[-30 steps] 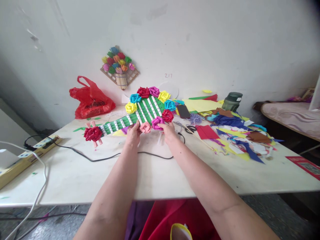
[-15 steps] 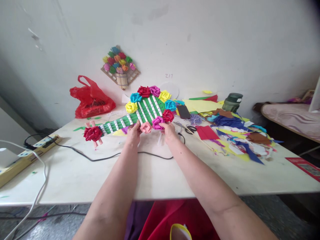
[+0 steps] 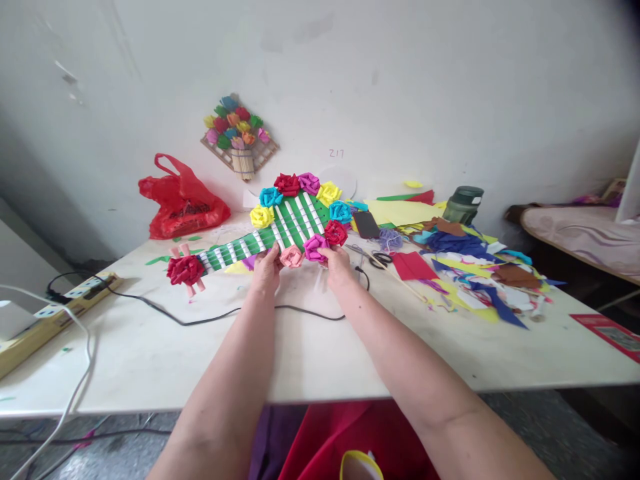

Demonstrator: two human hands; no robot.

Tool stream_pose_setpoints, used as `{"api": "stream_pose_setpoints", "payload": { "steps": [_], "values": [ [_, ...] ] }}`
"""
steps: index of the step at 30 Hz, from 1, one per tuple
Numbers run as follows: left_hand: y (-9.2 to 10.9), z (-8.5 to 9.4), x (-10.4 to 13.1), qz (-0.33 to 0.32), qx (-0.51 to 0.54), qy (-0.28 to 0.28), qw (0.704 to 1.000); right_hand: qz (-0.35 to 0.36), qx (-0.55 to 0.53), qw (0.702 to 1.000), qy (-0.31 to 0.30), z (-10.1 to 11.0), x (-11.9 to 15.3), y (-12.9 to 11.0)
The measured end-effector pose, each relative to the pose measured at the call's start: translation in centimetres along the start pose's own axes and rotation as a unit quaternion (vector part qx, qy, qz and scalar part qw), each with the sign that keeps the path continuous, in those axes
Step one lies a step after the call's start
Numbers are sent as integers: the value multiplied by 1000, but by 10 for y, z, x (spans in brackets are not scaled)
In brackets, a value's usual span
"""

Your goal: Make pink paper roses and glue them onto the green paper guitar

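Note:
Above the table I hold up a guitar-shaped paper craft [image 3: 240,250], green with white rolled bars and thin strings. Folded paper roses in red, blue, yellow, magenta and pink ring its body, and a red rose [image 3: 185,269] with pink pegs sits on the neck's end at the left. My left hand [image 3: 267,270] is closed on the lower edge where neck meets body, thumb in front. At the body's lower right, my right hand [image 3: 337,263] grips the edge beside the magenta rose [image 3: 316,248]. The fingers behind the craft are hidden.
Paper scraps [image 3: 480,260] heap on the right, near scissors [image 3: 382,260], purple yarn [image 3: 391,239], a phone [image 3: 367,225] and a green bottle [image 3: 463,205]. A red bag [image 3: 187,200] stands back left. A black cable [image 3: 200,323] crosses the table from a power strip [image 3: 75,300].
The view has shifted very slightly. Both hands keep the same hold, and the paper guitar stays in nearly the same place.

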State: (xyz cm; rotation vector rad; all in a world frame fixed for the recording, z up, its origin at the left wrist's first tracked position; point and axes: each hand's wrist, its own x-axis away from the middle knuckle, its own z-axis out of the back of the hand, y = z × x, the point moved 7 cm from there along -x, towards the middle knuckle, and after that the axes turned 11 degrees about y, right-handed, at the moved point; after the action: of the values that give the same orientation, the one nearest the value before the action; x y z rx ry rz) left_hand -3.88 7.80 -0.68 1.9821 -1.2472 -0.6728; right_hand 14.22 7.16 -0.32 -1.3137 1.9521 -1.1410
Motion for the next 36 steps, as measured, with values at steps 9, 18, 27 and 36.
{"api": "stream_pose_setpoints", "payload": {
  "steps": [9,18,27,36],
  "values": [
    [-1,0,0,1,-2,2,1000,9,-26,1000,13,1,-2,1],
    [0,-2,1,5,3,-2,1000,18,-20,999,26,2,-4,3],
    [1,-3,2,2,7,-7,1000,21,-23,999,34,3,-3,2],
    [-2,-4,-1,-2,-3,-25,1000,16,-42,998,34,4,-5,4]
  ]
}}
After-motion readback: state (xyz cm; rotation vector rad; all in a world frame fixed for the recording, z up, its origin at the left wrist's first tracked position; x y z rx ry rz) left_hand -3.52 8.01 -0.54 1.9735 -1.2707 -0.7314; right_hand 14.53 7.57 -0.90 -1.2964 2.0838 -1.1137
